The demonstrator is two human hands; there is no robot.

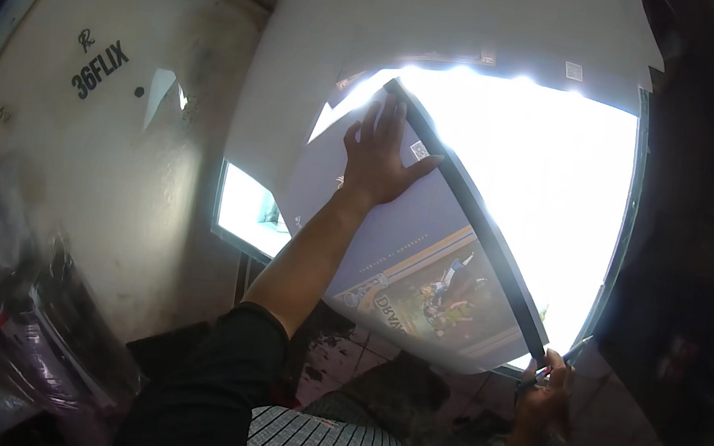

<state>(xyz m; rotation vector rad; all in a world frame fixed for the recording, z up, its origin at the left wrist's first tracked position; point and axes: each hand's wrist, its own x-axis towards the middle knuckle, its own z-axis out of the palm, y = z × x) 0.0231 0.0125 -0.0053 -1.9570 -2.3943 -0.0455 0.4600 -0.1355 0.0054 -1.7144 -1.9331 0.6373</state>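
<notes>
A large printed sheet (348,222) lies at a slant over a brightly lit panel (552,177), with a picture of figures on its lower part. A dark strip (483,222) runs along the sheet's right edge. My left hand (379,158) lies flat on the sheet's upper part, fingers spread, thumb close to the strip. At the sheet's lower right corner, my right hand (544,392) is closed around a slim pen-like tool (577,349). Its exact kind is too small to tell. Whether the right fingers also pinch the sheet's corner is unclear.
Another large pale sheet (439,13) covers the far part of the lit panel. To the left stands a pale board (93,170) with dark markings. Clear plastic-wrapped material (43,344) is at the lower left. Beneath is a tiled floor (339,356).
</notes>
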